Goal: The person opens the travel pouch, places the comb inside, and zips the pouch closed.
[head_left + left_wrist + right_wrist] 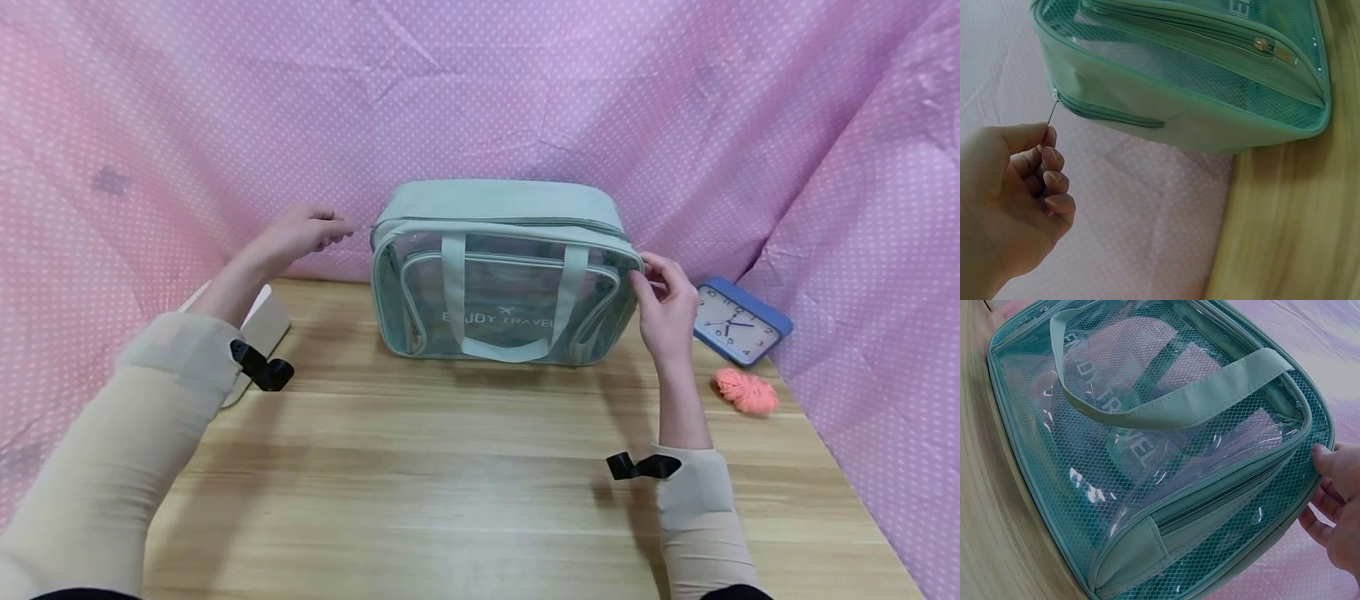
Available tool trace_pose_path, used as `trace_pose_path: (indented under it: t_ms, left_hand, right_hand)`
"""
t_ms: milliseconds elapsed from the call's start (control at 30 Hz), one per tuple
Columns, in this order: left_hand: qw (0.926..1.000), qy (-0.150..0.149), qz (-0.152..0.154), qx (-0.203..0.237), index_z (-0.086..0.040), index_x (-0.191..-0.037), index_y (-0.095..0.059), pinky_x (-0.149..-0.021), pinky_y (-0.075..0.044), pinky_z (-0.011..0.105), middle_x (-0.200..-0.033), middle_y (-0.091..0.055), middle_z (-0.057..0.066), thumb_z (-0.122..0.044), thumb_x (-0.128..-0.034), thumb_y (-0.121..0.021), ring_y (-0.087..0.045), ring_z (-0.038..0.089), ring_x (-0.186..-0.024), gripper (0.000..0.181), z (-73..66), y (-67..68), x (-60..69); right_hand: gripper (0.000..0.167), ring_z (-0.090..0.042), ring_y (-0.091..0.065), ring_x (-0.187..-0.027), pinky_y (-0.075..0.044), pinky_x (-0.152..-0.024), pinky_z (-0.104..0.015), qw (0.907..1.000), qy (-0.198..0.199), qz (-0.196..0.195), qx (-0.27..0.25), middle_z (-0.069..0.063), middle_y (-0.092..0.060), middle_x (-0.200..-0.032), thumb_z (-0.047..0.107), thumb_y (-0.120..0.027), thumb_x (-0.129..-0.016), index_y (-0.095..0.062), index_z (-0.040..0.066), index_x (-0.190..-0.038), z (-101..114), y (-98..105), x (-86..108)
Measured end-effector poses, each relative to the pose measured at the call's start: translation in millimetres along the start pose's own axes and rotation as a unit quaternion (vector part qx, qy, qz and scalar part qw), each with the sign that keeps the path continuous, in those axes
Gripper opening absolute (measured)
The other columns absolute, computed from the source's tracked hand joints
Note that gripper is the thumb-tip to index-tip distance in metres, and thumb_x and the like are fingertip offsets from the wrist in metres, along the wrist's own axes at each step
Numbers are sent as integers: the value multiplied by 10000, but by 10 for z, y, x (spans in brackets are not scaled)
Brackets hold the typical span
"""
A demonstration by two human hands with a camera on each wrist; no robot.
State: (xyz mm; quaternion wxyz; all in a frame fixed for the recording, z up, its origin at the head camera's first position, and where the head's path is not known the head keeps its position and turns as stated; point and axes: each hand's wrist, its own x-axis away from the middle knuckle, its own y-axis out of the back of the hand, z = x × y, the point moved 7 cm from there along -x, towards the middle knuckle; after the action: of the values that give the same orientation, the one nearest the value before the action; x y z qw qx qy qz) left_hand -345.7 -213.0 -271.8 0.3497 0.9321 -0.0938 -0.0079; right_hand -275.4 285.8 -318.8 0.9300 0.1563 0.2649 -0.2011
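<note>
A mint-green travel bag [506, 208] with clear mesh-backed panels and a hanging strap handle stands upright at the back of the table. At its left side, my left hand [1019, 187] pinches the thin pull of the zipper [1110, 115] between thumb and forefinger. That zipper runs along the bag's side, with the slider near one end. On the other side, my right hand [667, 304] grips the bag's upper right edge, thumb on the front panel and fingers behind. A front pocket with its own zipper [1222, 487] shows in the right wrist view.
Right of the bag, a blue-framed clock [738, 321] leans back, with a coral yarn bundle [746, 392] in front of it. A white box-like object [266, 325] sits partly behind the left forearm. Pink dotted cloth [480, 92] hangs behind the wooden table [465, 483].
</note>
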Motion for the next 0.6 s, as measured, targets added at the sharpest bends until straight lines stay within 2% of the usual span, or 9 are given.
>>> trace_pose_path:
  t_ms: [167, 400, 600]
  left_hand:
    - [9997, 133, 12, 181, -211, -849, -589, -786, -372, 295, -840, -501, -122, -394, -1036, -573, -447, 96, -844, 262, 185, -46, 26]
    - [9982, 156, -79, 568, -240, -855, -630, -796, -419, 264, -883, -521, -137, -387, -1023, -607, -469, 96, -902, 224, 264, -109, 38]
    - [9948, 274, -63, 977, -281, -813, -625, -728, -405, 242, -816, -504, -153, -341, -1024, -615, -442, 44, -746, 220, 312, -180, 14]
  right_hand:
    - [221, -11, -628, -949, -510, -833, -136, 10000, 9, 6, 6, 188, -600, -956, 128, -674, -996, -741, 44, -1189, -10, -5, -3]
    - [221, -16, -625, -950, -509, -831, -143, 10000, 20, 37, 3, 185, -598, -953, 123, -669, -998, -738, 43, -1192, -1, -2, -10]
    - [221, -17, -617, -952, -508, -837, -144, 10000, 11, 60, -4, 181, -597, -953, 127, -673, -997, -740, 46, -1191, 5, 7, -9]
